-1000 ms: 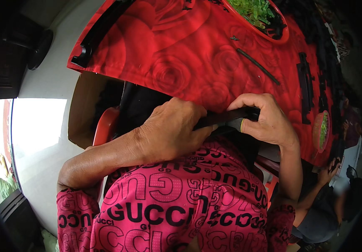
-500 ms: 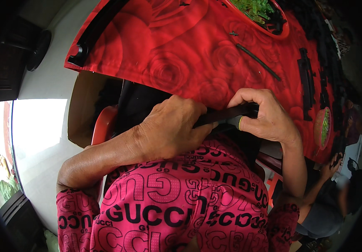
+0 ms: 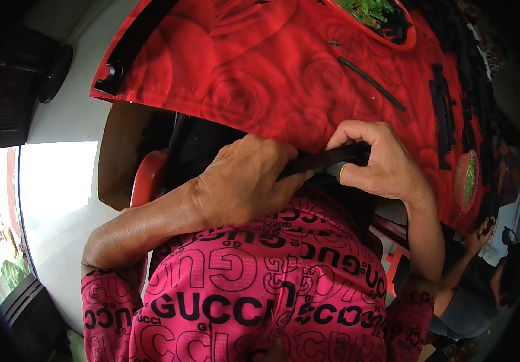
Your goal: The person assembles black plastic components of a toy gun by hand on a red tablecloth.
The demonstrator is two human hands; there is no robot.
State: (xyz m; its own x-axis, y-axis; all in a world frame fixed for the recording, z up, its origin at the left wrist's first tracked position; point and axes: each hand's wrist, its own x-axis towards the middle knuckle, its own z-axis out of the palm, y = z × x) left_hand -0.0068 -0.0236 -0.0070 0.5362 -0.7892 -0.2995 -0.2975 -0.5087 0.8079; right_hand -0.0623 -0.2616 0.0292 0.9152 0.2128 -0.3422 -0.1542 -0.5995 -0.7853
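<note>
A long black strip, apparently plastic, [image 3: 317, 161] spans the gap between my two hands, just off the near edge of the red table. My left hand [image 3: 251, 175] is closed around its left part, knuckles up. At the strip's other end, my right hand [image 3: 383, 158] pinches it between a curled forefinger and the thumb. A grey cover with a yellow edge [image 3: 339, 173] sits on the right thumb. The strip's left end is hidden under my left hand.
A rose-patterned red cloth [image 3: 236, 90] covers the table. On it lie a long black piece [image 3: 130, 51], a thin dark rod [image 3: 371, 83], a slotted black piece [image 3: 441, 114], a red tray of green bits [image 3: 412, 41] and a small bowl [image 3: 464, 196]. Another person's arm [image 3: 462, 265] shows at right.
My right hand has shifted very slightly with the strip, whose right end now looks a little higher. Both hands keep their hold. The other person at right has moved a little.
</note>
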